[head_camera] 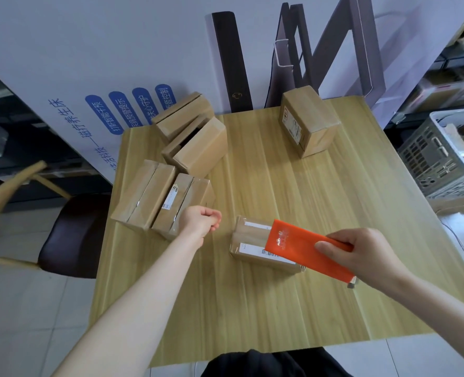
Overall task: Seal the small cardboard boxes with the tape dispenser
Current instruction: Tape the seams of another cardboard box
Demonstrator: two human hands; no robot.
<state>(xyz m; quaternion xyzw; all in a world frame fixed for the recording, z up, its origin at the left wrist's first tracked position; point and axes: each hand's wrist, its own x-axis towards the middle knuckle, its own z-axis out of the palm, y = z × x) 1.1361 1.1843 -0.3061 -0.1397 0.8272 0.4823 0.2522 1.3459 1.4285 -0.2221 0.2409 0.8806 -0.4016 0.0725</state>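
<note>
Far left: a wooden chair (62, 235) beside the wooden table (293, 295). On the table's left side, four small cardboard boxes (168, 170) clustered, the two nearer ones glossy with tape. Just right of those, left hand (202, 220) loosely curled, holding nothing, hovering over the tabletop. Centre front: one taped box (250, 240) lying flat, partly covered by the orange tape dispenser (304, 248). Right hand (361, 253) closed around the dispenser's near end. Far back right: another box (307, 123) standing alone. Off the table's right edge, a grey plastic crate (440, 159).
</note>
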